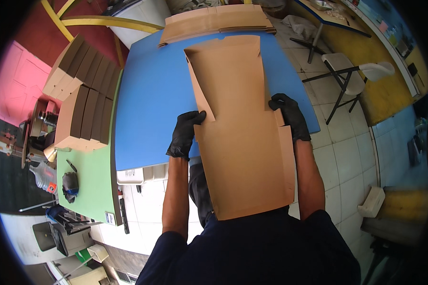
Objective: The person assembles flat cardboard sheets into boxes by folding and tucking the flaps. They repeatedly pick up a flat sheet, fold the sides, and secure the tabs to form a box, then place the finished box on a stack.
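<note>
Brown cardboard box blank point(245, 156), partly folded, points lengthwise away from the torso point(252, 251), far half over the blue counter point(147, 109), near end past the counter's edge. The black-gloved left hand point(184, 135) pinches its left side, the right hand point(290, 116) its right, about equally near; more blue shows leftward.

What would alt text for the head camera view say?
A person's black-gloved left hand and right hand hold a partly folded brown cardboard box at a blue table. Flat cardboard is stacked at its far side; folded boxes stand on a green table to the left.
</note>
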`<control>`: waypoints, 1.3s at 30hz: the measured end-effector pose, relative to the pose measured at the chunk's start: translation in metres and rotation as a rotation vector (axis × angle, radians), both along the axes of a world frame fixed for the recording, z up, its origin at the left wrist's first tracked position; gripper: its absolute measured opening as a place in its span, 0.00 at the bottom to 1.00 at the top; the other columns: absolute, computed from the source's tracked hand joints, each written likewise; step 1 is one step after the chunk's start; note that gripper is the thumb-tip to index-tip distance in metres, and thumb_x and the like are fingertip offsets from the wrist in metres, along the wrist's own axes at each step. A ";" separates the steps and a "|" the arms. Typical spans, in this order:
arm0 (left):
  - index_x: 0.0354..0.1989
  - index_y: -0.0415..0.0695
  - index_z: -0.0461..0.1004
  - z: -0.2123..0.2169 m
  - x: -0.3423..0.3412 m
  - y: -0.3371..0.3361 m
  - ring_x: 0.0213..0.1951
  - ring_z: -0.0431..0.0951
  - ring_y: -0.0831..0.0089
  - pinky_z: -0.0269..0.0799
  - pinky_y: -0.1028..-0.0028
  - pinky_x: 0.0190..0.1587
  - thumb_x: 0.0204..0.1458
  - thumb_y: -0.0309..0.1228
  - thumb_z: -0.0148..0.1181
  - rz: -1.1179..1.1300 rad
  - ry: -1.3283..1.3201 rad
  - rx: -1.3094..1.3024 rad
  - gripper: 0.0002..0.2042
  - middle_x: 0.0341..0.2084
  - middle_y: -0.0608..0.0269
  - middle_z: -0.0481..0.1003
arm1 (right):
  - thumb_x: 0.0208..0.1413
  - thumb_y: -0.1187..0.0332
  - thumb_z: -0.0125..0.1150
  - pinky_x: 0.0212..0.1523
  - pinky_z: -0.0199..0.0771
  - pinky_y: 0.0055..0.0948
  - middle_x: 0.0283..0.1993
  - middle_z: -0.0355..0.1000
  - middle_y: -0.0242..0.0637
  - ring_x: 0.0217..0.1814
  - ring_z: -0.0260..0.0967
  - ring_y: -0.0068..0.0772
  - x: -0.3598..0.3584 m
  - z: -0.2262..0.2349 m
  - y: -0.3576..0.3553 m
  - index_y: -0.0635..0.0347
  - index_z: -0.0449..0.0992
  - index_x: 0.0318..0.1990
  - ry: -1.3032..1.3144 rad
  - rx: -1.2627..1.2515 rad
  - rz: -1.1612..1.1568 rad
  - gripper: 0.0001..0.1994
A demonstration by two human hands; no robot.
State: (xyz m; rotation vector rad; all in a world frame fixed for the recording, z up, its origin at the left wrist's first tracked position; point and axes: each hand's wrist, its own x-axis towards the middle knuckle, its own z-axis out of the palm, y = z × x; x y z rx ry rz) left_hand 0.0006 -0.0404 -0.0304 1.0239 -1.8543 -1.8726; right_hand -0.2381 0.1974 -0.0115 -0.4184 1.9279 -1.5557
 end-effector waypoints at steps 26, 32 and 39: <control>0.39 0.38 0.80 0.007 0.015 0.049 0.26 0.74 0.79 0.69 0.75 0.29 0.64 0.39 0.60 0.031 0.018 -0.059 0.14 0.26 0.66 0.76 | 0.63 0.55 0.63 0.39 0.72 0.31 0.25 0.71 0.33 0.29 0.66 0.24 0.039 -0.013 0.033 0.68 0.77 0.32 0.290 0.120 -0.144 0.20; 0.32 0.38 0.78 0.012 0.010 0.041 0.21 0.68 0.81 0.60 0.76 0.22 0.61 0.44 0.65 0.111 -0.102 -0.080 0.18 0.23 0.69 0.73 | 0.61 0.57 0.64 0.35 0.67 0.28 0.27 0.70 0.29 0.29 0.63 0.22 0.025 -0.014 0.022 0.67 0.75 0.35 0.212 0.062 -0.049 0.17; 0.33 0.40 0.82 0.022 0.020 0.043 0.22 0.66 0.82 0.60 0.76 0.25 0.60 0.47 0.66 0.125 -0.133 -0.080 0.19 0.21 0.70 0.73 | 0.59 0.66 0.62 0.43 0.67 0.24 0.38 0.75 0.30 0.39 0.67 0.21 0.032 0.010 0.042 0.65 0.77 0.56 0.106 -0.002 0.196 0.20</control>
